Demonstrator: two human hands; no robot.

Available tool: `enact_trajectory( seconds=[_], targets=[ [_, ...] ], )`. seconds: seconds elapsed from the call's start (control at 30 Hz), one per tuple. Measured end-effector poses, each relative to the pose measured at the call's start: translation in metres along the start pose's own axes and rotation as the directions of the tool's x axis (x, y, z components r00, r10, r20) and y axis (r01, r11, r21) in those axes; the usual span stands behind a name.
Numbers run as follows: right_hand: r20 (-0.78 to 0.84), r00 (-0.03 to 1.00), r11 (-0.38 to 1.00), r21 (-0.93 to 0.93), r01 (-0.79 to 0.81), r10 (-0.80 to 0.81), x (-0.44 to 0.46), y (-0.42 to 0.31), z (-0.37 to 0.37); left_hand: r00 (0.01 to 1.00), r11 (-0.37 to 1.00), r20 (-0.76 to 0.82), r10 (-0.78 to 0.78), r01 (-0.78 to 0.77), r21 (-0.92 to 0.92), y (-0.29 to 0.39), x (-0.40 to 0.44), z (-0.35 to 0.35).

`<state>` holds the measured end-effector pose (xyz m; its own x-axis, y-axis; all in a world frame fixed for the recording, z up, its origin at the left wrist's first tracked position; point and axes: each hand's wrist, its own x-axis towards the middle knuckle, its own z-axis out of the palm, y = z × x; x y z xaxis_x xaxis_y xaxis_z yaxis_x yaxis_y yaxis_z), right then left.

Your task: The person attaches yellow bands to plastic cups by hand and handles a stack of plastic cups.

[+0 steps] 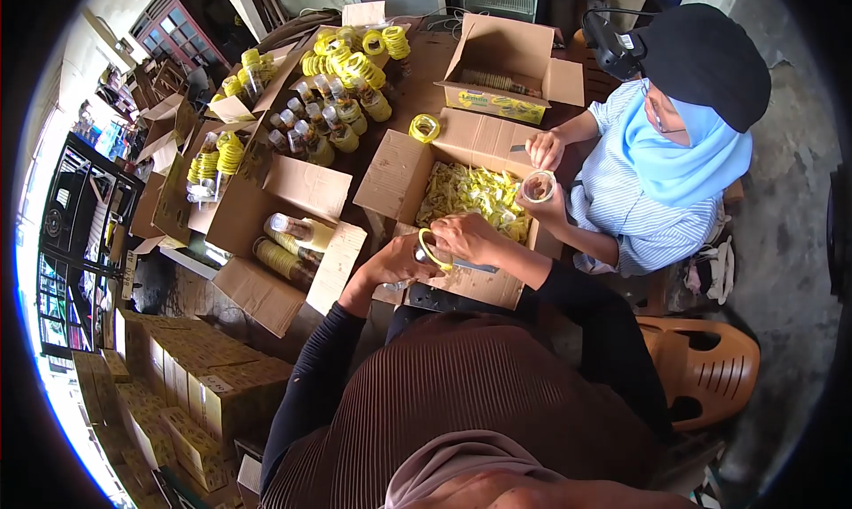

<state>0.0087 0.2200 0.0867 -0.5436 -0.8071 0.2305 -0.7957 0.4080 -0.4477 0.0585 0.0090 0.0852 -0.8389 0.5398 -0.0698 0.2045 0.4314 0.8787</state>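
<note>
Over the near edge of an open cardboard box (393,173), my left hand (397,262) is closed around a small clear cup (422,253). A yellow ring-shaped band (434,250) sits around the cup's rim. The fingers of my right hand (463,237) pinch that band from the other side. Below and beyond my hands, the box holds a heap of yellow-green wrappers (475,192). A knife-like flat blade (479,267) shows partly under my right hand.
At the right a co-worker (661,172) holds an open cup (538,187) and a blade. Filled jars (342,123) and yellow ring stacks (342,56) stand back left. Other open boxes (257,287) surround them. An orange chair (710,367) is at lower right.
</note>
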Motion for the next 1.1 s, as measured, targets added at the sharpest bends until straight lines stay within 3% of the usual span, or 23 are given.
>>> enact_trajectory(
  seconds=[0.03,0.07,0.13,0.2,0.3,0.37,0.4,0.47,0.53,0.63,0.87,1.1],
  targets=[
    [0.009,0.999,0.997,0.061,-0.05,0.05,-0.001,0.0,-0.001,0.998,0.998,-0.043,0.054,-0.053,0.021,0.003,0.0,0.001],
    [0.008,0.999,0.997,0.061,-0.048,0.048,-0.002,0.002,0.0,0.998,0.998,-0.045,0.054,-0.053,0.022,0.004,0.0,0.004],
    [-0.071,0.992,0.968,0.233,-0.087,0.107,-0.005,0.005,0.003,0.99,1.0,-0.138,0.005,-0.005,0.004,0.016,0.001,0.01],
    [-0.121,0.984,0.955,0.281,-0.096,0.134,-0.008,0.007,0.007,0.99,0.997,-0.139,-0.022,0.032,0.066,0.025,0.002,0.016],
    [-0.209,0.951,0.921,0.364,-0.141,0.229,-0.012,0.017,0.021,0.945,0.964,-0.322,0.058,0.031,0.265,0.033,0.005,0.031],
    [-0.257,0.904,0.796,0.591,-0.132,0.341,-0.015,0.025,0.029,0.933,0.933,-0.361,0.015,0.117,0.34,0.04,0.01,0.042],
    [-0.257,0.902,0.793,0.594,-0.137,0.348,-0.016,0.031,0.039,0.911,0.889,-0.412,-0.021,0.205,0.409,0.042,0.012,0.048],
    [-0.205,0.848,0.628,0.758,-0.178,0.488,-0.015,0.04,0.059,0.898,0.868,-0.437,-0.049,0.255,0.427,0.029,0.018,0.059],
    [-0.197,0.804,0.591,0.775,-0.223,0.561,-0.016,0.04,0.065,0.885,0.797,-0.454,0.104,0.199,0.57,0.021,0.023,0.064],
    [-0.076,0.729,0.55,0.711,-0.438,0.68,-0.014,0.05,0.082,0.894,0.792,-0.433,0.118,0.178,0.584,0.003,0.026,0.071],
    [-0.069,0.706,0.566,0.656,-0.5,0.704,-0.011,0.065,0.11,0.89,0.801,-0.454,0.047,0.238,0.549,-0.022,0.028,0.083],
    [-0.185,0.676,0.628,0.597,-0.499,0.713,-0.007,0.069,0.118,0.879,0.811,-0.475,0.047,0.245,0.532,-0.024,0.027,0.084]
  ],
)
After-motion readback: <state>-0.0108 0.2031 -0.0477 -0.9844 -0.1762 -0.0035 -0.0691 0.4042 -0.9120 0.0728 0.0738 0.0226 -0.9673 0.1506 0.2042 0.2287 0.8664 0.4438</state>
